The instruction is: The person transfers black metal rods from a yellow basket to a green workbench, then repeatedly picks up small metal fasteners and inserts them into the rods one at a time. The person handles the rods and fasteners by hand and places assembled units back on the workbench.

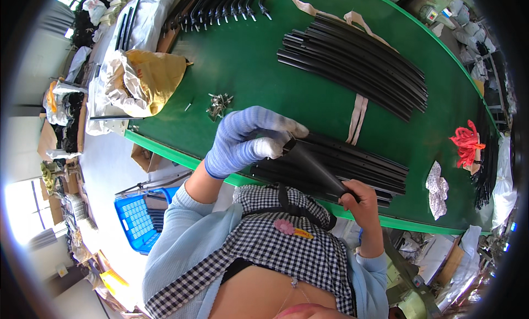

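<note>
A black tube (318,169) is held slantwise in front of my apron, over the near edge of the green table. My left hand (245,138), in a blue-and-white knit glove, is closed at the tube's upper end, thumb and fingers pinching around its opening. Whether a small part sits between those fingertips I cannot tell. Bare fingers of my right hand (362,204) wrap the tube's lower end. Beneath the held tube lies a stack of black tubes (363,167). Beyond my glove is a small pile of metal fittings (219,105).
Another bundle of black tubes (352,65) lies farther back on the green table (242,54), with cloth straps around it. Bent black rods (220,7) sit at the far left. A yellow-white sack (146,82), a blue basket (138,222), red ties (467,143) and a cloth (436,190) are around.
</note>
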`<action>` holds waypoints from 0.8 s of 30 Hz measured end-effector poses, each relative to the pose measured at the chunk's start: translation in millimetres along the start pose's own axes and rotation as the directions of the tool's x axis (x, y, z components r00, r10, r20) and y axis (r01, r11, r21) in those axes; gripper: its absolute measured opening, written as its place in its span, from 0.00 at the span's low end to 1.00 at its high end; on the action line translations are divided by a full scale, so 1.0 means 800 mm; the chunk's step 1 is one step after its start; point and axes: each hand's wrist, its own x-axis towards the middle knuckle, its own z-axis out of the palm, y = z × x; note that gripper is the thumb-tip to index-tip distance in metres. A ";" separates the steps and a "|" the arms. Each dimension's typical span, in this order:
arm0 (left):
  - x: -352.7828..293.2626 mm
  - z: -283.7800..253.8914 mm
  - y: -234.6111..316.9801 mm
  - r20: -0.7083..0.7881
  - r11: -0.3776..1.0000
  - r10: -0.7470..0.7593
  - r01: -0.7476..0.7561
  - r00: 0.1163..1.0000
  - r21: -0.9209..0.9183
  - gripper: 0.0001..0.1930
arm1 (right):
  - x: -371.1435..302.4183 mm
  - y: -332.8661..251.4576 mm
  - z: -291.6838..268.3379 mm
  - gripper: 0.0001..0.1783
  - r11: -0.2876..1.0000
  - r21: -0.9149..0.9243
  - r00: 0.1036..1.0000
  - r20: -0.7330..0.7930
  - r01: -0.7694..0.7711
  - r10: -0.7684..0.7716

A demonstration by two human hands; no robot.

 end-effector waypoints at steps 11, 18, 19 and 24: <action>-0.001 0.022 -0.021 0.125 0.778 -0.426 0.433 0.896 -0.455 0.31 | -0.010 0.000 0.005 0.26 0.987 0.152 0.996 0.082 -0.050 0.038; -0.012 0.022 -0.018 0.198 0.718 -0.528 0.559 0.826 -0.415 0.23 | -0.020 0.014 0.005 0.22 0.966 0.221 0.986 0.133 -0.132 0.104; -0.015 0.020 -0.018 0.223 0.702 -0.542 0.583 0.810 -0.409 0.22 | -0.021 0.014 0.006 0.21 0.961 0.220 0.980 0.139 -0.168 0.140; -0.033 0.014 -0.034 0.244 0.496 -0.679 0.678 0.692 -0.542 0.24 | -0.027 0.027 0.016 0.22 0.905 0.243 0.931 0.202 -0.349 0.304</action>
